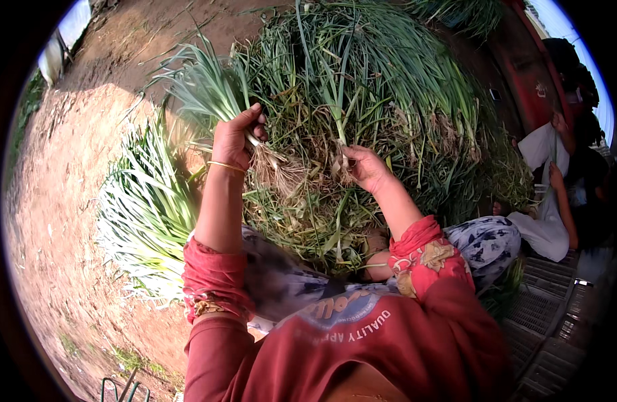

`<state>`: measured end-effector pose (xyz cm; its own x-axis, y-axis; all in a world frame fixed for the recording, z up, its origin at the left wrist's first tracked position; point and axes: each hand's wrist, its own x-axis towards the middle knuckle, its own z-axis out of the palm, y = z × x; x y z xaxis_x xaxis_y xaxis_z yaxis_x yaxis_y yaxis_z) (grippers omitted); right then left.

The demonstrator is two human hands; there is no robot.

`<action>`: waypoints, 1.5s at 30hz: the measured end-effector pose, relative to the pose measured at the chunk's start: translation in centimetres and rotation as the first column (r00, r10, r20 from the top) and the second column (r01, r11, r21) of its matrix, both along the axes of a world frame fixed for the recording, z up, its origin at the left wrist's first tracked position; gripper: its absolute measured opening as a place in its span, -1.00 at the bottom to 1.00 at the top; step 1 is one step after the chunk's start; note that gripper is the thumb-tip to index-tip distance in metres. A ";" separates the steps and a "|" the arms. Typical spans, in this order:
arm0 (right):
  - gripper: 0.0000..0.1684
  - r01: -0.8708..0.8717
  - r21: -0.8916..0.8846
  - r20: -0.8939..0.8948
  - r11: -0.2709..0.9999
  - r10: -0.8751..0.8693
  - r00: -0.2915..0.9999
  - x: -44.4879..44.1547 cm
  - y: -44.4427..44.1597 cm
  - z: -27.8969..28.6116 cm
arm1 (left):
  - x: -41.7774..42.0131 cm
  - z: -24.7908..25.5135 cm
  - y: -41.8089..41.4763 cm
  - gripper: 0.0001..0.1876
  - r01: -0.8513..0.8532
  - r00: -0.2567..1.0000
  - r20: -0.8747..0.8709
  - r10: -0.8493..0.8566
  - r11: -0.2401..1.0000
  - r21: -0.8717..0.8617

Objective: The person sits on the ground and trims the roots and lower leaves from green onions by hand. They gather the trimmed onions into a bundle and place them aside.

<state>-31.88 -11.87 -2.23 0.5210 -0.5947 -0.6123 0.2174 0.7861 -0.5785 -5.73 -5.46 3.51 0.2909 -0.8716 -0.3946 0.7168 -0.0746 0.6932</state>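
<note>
My left hand (238, 138), with a thin bangle at the wrist, is closed around a bunch of green onions (203, 88); their leaves fan up and left, and their stringy roots hang to the right. In the fingers of my right hand (364, 165) is a single green onion (340, 125), gripped low near its roots, its leaves pointing up. Beyond both hands lies a large heap of green onions (399, 65) with roots showing along its near side. Loose trimmed leaves and stalks (298, 221) cover the ground below my hands.
Another pile of green onions (147, 211) lies on bare soil (62, 176) at the left. At the right, another person's hands (557, 173) hold pale cloth or sheeting near dark slatted plastic crates (534, 306). More green leaves (464, 15) lie at the top, beside a red surface (532, 75).
</note>
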 end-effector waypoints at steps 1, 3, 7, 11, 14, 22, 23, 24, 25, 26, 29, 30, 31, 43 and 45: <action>-0.74 -0.025 0.043 0.110 0.999 0.021 0.994 -0.4 1.4 0.2 | -1.2 0.3 0.2 -0.86 0.031 0.992 0.117 -0.045 0.993 0.116; -0.70 0.008 0.047 0.084 0.999 -0.012 0.996 0.0 4.5 1.3 | -2.7 -0.1 -0.2 -0.90 0.125 0.987 0.077 -0.143 0.972 0.201; -0.76 -0.130 -0.068 -0.003 0.989 0.130 0.992 0.2 8.6 1.3 | -6.2 -2.0 -0.1 -0.96 0.386 0.849 0.269 -0.454 0.882 0.271; -0.78 -0.351 -0.211 -0.194 0.912 0.313 0.930 0.5 9.4 0.8 | -8.2 -2.9 0.7 -0.92 0.443 0.861 0.162 -0.483 0.867 0.227; -0.76 -0.010 -0.117 -0.073 0.993 0.002 0.997 2.1 7.6 1.9 | -8.1 -3.0 0.5 -0.91 0.468 0.835 0.215 -0.507 0.859 0.209; -0.88 -0.313 -0.037 -0.396 0.949 0.274 0.876 1.2 10.4 1.4 | -5.3 -3.8 -0.4 -0.93 0.392 0.888 0.200 -0.415 0.909 0.144; -0.89 -0.350 -0.040 -0.441 0.936 0.298 0.847 0.7 11.5 0.6 | -5.2 -4.2 -0.7 -0.92 0.403 0.878 0.209 -0.430 0.901 0.160; -0.89 -0.436 -0.035 -0.471 0.899 0.370 0.801 0.5 12.3 0.8 | -5.3 -4.0 -0.6 -0.92 0.393 0.883 0.214 -0.417 0.907 0.149; -0.88 -0.519 -0.027 -0.500 0.854 0.438 0.747 0.3 12.9 0.9 | -5.5 -3.8 -0.6 -0.92 0.382 0.888 0.219 -0.404 0.914 0.138; -0.87 -0.618 -0.047 -0.556 0.784 0.494 0.668 0.1 13.4 0.8 | -5.5 -4.2 -0.6 -0.92 0.370 0.901 0.195 -0.388 0.921 0.125; -0.84 -0.870 -0.077 -0.686 0.486 0.607 0.400 -1.7 16.0 -2.6 | -5.6 -3.7 -1.1 -0.92 0.298 0.946 0.113 -0.305 0.952 0.070; -0.81 -0.906 -0.138 -0.743 0.401 0.563 0.363 -1.9 16.2 -2.5 | -5.2 -3.6 -1.3 -0.92 0.306 0.942 0.124 -0.313 0.949 0.076; -0.78 -0.932 -0.191 -0.794 0.308 0.509 0.331 -2.2 16.2 -2.3 | -4.8 -3.7 -1.4 -0.91 0.313 0.937 0.134 -0.322 0.946 0.082; -0.74 -0.319 0.040 -0.189 0.947 0.320 0.928 1.3 12.6 4.3 | -5.3 -4.0 -1.1 -0.93 0.270 0.941 0.192 -0.278 0.961 0.066; -0.72 -0.286 0.137 -0.103 0.949 0.301 0.948 0.6 13.7 5.2 | -5.5 -4.2 -1.2 -0.94 0.230 0.950 0.195 -0.244 0.969 0.093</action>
<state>-31.26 1.84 3.00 0.5787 -0.3462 -0.7384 -0.0990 0.8689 -0.4850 -11.22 -6.66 -0.69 0.1592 -0.8984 -0.4092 0.5168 -0.2773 0.8099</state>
